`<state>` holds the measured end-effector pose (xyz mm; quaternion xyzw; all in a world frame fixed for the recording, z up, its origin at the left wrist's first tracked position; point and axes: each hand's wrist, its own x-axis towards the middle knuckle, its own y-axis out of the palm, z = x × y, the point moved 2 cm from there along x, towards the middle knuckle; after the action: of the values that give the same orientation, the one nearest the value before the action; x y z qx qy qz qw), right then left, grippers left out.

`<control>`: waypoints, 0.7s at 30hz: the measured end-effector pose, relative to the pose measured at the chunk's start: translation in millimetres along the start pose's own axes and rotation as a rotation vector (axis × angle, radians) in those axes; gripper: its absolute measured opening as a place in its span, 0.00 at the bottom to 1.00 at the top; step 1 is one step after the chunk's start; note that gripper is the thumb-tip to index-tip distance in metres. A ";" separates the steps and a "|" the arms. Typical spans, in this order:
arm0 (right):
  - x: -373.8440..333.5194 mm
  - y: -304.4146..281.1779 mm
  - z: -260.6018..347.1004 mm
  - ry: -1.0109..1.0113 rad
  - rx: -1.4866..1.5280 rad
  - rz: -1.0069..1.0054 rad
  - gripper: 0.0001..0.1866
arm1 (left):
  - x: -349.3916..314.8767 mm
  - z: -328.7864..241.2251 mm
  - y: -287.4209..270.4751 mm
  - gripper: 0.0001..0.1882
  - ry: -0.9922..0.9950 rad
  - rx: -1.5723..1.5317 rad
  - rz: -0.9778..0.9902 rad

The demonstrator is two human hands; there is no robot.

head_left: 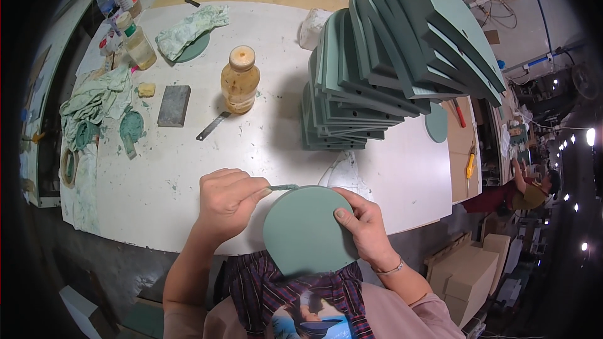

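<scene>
A green, mostly round panel with one flattened edge (308,229) is tilted up in front of me at the table's near edge. My right hand (369,229) grips its right side, the thumb lying on the face and the fingers behind it. My left hand (229,204) is closed around a thin, putty-smeared blade, probably a putty knife (284,187). The blade's tip meets the panel's upper left rim. The knife's handle is hidden inside my fist. Behind the panel lies a crumpled white cloth or bag (347,174).
A tall, leaning stack of green panels (352,81) rises at the right. Beyond my left hand are a bottle of amber liquid (240,85), a flat metal blade (213,127), a grey block (174,105), green putty (131,129) and stained rags (97,97). Another person (524,191) is at far right.
</scene>
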<state>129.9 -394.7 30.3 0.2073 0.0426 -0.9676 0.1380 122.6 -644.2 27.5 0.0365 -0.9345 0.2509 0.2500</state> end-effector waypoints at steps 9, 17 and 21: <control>4.5 7.0 9.5 -0.007 -0.093 0.054 0.21 | 8.0 -1.0 1.1 0.03 -0.029 -0.023 0.046; 10.4 15.0 16.6 0.008 -0.126 0.123 0.21 | 7.6 4.3 -2.2 0.02 -0.190 -0.140 0.056; 12.1 17.7 17.0 -0.026 -0.145 0.123 0.19 | 11.8 1.8 -5.5 0.02 -0.148 -0.144 0.103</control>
<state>117.7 -417.1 40.3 0.1866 0.0979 -0.9542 0.2124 112.6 -649.2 34.4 -0.0111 -0.9666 0.1924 0.1691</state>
